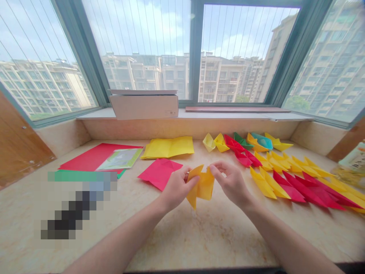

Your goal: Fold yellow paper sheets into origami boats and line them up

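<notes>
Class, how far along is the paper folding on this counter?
Done, it seems: the folded paper boats, lined up on the right.
In hand: a partly folded yellow piece, held between the left hand and right hand.
Probably left: the yellow sheets, pink sheet and red paper, though how many get used isn't shown.

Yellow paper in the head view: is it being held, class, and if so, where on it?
Yes. The left hand grips the yellow folded paper by its left part, and the fingers of the right hand pinch its upper right corner.
</notes>
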{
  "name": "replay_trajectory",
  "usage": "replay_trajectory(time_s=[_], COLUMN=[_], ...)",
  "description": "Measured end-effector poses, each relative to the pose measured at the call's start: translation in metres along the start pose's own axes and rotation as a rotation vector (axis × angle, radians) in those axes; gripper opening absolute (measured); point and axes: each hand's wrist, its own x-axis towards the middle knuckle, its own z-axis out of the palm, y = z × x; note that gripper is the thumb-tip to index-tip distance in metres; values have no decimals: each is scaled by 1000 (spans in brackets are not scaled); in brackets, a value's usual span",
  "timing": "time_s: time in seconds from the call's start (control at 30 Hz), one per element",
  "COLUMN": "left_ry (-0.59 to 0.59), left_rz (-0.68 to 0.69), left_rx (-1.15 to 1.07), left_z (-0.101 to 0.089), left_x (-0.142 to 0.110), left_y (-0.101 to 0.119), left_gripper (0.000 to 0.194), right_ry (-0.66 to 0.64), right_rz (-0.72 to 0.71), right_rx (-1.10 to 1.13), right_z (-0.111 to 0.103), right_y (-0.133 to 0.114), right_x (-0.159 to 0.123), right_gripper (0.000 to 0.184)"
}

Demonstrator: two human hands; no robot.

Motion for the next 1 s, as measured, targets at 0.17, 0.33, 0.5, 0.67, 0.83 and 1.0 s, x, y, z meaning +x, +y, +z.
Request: replay_trajectory(time_s=[0.17, 0.33, 0.5, 0.67, 0.83, 1.0], left_ry=[-38, -76, -97, -35, 9, 80], left_rz=[45, 40, 33, 13, -13, -1], left_rx=[52, 71, 75, 46, -118, -141], left_z=[2, 4, 5, 7, 3, 1], left_x=[-2, -3, -5, -5, -2, 1], left_y=[2, 4, 3, 5, 5, 3], left_gripper=[26, 34, 39, 33, 35, 33], right_ry=[91, 121, 127, 115, -1, -168], right_rz=[69, 59, 34, 8, 51, 141], right_rx=[59, 64, 28, 26, 103, 209], right_z=[9, 13, 17, 21, 18, 13], right_y=[0, -3, -4, -2, -3, -5], right_x=[-3, -4, -7, -9, -8, -5], right_gripper=[23, 22, 20, 17, 33, 36])
